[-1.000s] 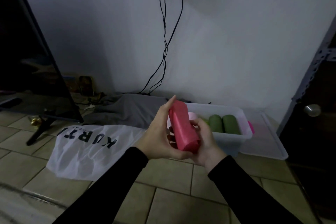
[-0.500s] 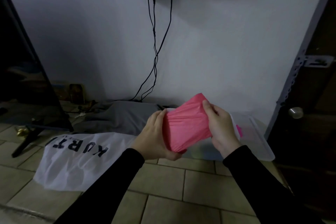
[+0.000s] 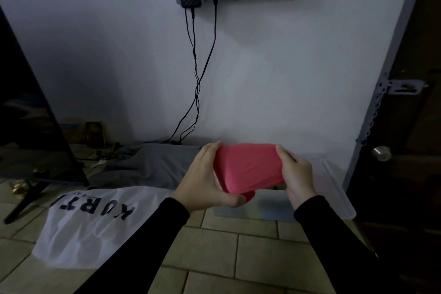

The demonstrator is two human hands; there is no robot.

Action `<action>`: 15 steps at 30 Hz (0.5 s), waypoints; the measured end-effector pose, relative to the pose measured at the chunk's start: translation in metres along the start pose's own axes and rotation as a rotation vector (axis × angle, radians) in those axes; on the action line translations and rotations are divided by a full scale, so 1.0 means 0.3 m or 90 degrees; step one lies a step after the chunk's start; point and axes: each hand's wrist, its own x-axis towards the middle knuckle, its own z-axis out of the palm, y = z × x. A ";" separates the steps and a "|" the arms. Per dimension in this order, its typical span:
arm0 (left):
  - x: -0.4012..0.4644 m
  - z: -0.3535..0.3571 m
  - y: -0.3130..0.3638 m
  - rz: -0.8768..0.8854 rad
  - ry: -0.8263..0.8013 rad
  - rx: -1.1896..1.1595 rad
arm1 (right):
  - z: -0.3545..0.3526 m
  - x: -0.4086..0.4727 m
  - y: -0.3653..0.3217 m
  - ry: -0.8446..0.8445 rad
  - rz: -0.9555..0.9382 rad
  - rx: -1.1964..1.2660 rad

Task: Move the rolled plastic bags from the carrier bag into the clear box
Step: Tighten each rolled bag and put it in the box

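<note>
A red plastic bag roll is partly unrolled and stretched between both hands, held in the air above the clear box. My left hand grips its left end with the rolled part. My right hand pinches the loose right edge. The box stands on the tiled floor behind and below the red bag, and its contents are hidden. The white carrier bag with black letters lies flat on the floor to the left.
The box's clear lid lies to the right of the box, beside a dark door with a round knob. A grey cloth lies along the wall. A dark screen on a stand is at left. Cables hang from wall sockets.
The red roll was tight and upright a second ago; both hands have pulled it open sideways and wider. The view has tilted upward, hiding the box's contents.
</note>
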 end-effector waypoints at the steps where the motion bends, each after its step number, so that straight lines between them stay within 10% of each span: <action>1: 0.003 0.004 0.010 0.012 0.007 0.000 | -0.005 0.001 0.021 -0.001 -0.005 -0.049; 5: 0.007 0.035 0.041 0.052 0.001 0.026 | -0.027 0.024 0.116 -0.048 -0.052 -0.292; 10: 0.026 0.015 0.065 0.019 0.011 0.015 | -0.037 0.042 0.080 0.006 -0.018 -0.189; 15: 0.055 0.010 0.060 -0.004 0.040 0.118 | -0.029 -0.146 -0.070 -0.020 -0.435 -0.267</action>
